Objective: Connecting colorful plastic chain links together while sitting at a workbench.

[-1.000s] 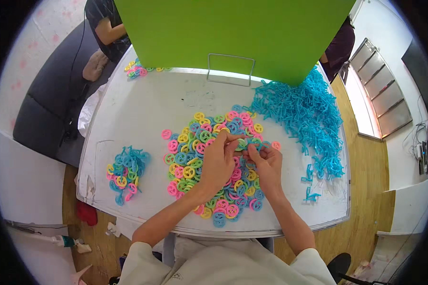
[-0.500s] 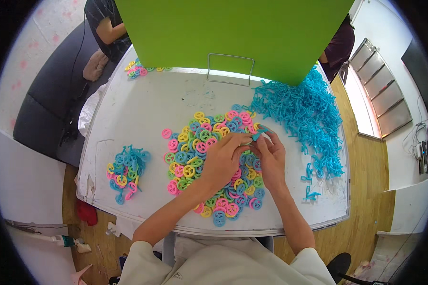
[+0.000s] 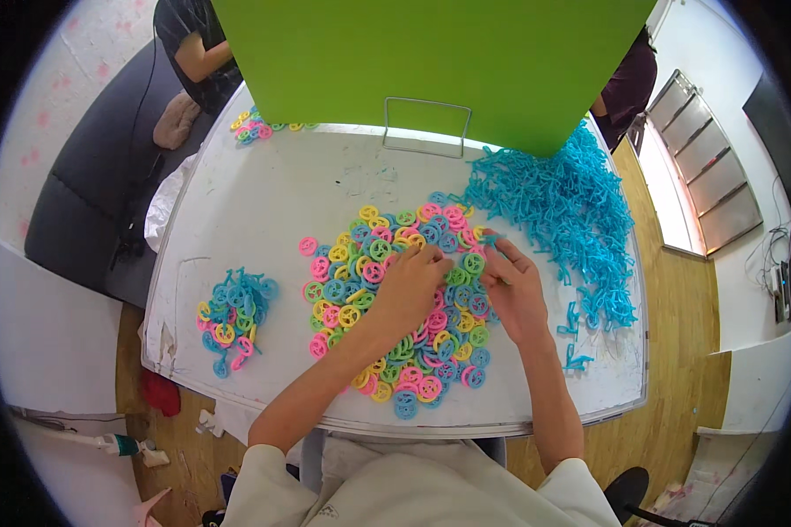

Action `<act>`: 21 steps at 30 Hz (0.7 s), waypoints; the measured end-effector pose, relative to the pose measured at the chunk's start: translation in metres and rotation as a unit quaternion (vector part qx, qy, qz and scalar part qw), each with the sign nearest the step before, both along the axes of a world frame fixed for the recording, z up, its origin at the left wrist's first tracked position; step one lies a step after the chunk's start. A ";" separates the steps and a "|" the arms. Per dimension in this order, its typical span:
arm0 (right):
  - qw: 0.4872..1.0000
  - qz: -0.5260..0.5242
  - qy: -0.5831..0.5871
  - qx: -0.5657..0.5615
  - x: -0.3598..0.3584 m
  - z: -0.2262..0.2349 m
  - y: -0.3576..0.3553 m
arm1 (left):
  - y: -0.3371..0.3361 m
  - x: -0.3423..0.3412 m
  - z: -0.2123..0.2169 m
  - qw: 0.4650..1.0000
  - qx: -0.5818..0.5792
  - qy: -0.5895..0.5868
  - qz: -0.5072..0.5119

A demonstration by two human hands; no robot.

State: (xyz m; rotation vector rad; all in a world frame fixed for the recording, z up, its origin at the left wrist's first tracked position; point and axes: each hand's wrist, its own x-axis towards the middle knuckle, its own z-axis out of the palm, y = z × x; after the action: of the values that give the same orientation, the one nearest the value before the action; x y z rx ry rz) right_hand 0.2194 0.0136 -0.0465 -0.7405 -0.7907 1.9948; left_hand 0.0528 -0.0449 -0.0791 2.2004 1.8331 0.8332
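A heap of small plastic spoked wheels [image 3: 351,290] in pink, yellow, green and blue lies at the middle of the table. My left hand [image 3: 413,285] rests over the heap's upper part, its fingers bent and drawn together among the wheels; what they pinch, if anything, is hidden. To the right, at the heap's edge, my right hand [image 3: 517,290] is closed with a small blue plastic piece [image 3: 490,239] at its fingertips. Its kind is hard to make out. A large pile of blue forked plastic pieces [image 3: 554,202] spreads at the far right.
A smaller pile of wheels joined with blue pieces [image 3: 235,316] lies at left. A green panel [image 3: 431,70] and a wire stand [image 3: 426,127] stand at the far side. Beyond it are one person at left [image 3: 198,53] and another at right [image 3: 631,83].
My hands were together around the blue piece and have come apart. The left one has shifted left onto the wheels; the right one has moved slightly right with the piece.
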 end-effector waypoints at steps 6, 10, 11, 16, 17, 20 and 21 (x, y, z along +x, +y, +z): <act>0.983 -0.015 -0.156 0.092 -0.001 -0.016 0.003 | 0.001 -0.003 0.001 0.996 0.028 -0.080 0.035; 0.949 -0.035 -0.233 0.211 -0.004 -0.013 -0.001 | 0.003 -0.005 0.019 0.974 -0.013 -0.216 0.069; 0.949 -0.035 -0.233 0.211 -0.005 -0.013 -0.001 | 0.002 -0.007 0.024 0.927 -0.067 -0.363 0.065; 0.915 -0.012 -0.304 0.267 -0.010 -0.012 -0.006 | -0.003 -0.006 0.033 0.792 -0.158 -0.589 0.031; 0.914 -0.011 -0.304 0.268 -0.011 -0.013 -0.006 | -0.003 -0.007 0.030 0.818 -0.161 -0.552 0.030; 0.930 0.003 -0.250 0.268 -0.012 -0.017 -0.007 | -0.004 -0.008 0.029 0.840 -0.165 -0.516 0.032; 0.915 0.013 -0.279 0.292 -0.011 -0.016 -0.008 | -0.004 -0.008 0.029 0.838 -0.166 -0.518 0.035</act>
State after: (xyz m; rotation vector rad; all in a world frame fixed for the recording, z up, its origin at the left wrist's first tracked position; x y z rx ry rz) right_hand 0.2081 0.0061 -0.0626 -0.9361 -1.6473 1.4315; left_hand 0.0448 -0.0484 -0.0499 1.0598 1.3187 1.2481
